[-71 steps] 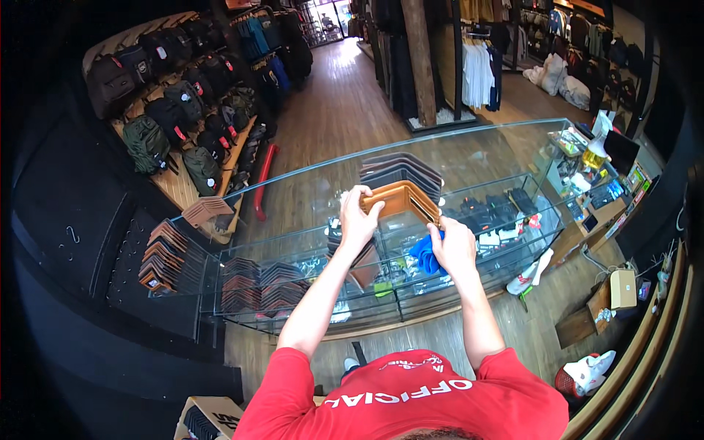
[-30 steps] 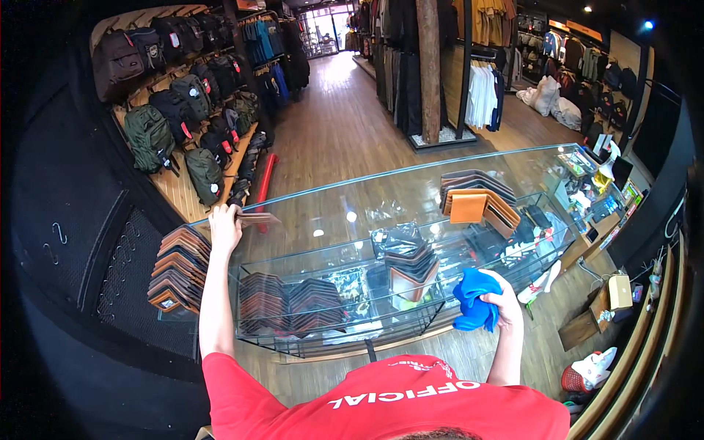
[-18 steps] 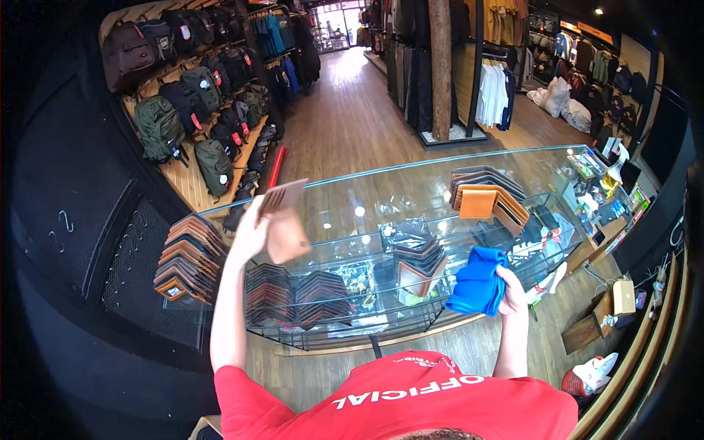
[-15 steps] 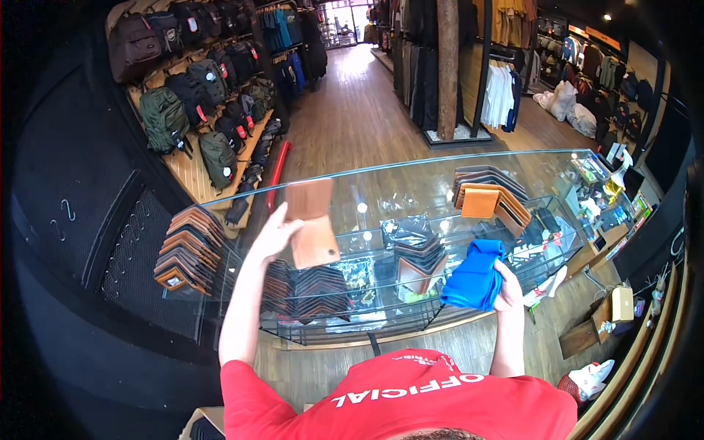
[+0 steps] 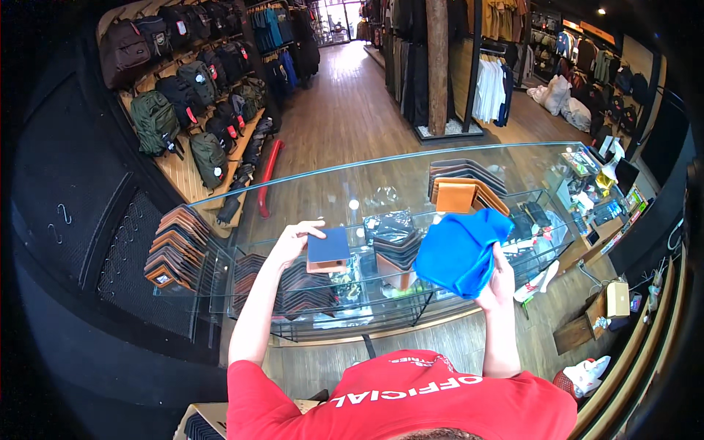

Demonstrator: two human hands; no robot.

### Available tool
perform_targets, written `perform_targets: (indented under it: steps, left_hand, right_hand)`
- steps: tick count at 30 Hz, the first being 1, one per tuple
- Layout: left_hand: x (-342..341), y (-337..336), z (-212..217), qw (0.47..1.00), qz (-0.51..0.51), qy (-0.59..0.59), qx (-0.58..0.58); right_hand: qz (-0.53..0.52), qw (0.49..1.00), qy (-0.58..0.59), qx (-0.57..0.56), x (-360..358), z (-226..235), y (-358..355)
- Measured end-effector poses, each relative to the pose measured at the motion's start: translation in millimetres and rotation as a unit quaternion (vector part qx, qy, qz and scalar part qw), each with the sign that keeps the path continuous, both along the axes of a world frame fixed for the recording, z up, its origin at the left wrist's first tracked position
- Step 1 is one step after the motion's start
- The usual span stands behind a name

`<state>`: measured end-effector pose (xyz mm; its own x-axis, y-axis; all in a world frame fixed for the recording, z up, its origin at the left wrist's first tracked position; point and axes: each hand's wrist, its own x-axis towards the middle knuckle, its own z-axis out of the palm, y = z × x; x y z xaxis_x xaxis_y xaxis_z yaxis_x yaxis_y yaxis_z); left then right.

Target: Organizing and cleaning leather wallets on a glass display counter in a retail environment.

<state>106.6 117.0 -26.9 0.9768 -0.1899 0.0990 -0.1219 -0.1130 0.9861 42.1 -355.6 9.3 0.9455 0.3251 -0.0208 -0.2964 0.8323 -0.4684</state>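
The folded wallet with a dark blue face and a tan lower edge [image 5: 328, 247] is located above the rectangular clear-glass display counter [image 5: 411, 155], left of centre, between its far and near edges. The left hand [image 5: 292, 240] grips the wallet at its upper left corner. The right hand [image 5: 499, 281] grips the bright blue soft cloth [image 5: 458, 253], right of centre. A row of brown, tan and black folded wallets [image 5: 178, 246] stands at the counter's left end.

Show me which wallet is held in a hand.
The wallet with the dark blue face and brown lower edge, in the left hand; the other wallets stand in rows, unheld.
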Motion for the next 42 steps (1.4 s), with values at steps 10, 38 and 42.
perform_targets:
  steps: [10,38,42]
  left_hand:
    - [-36,-40,30,0.919,0.013,-0.105,0.38]
    - [-91,-101,-7,0.827,0.37,-0.254,0.339]
    - [-82,-96,-12,0.819,0.38,-0.271,0.334]
  right_hand:
    - [-0.273,0.8,-0.33,-0.421,44,32,110]
    - [-0.109,0.406,-0.617,-0.666,87,-5,202]
    - [-0.171,0.375,-0.582,-0.701,87,-11,235]
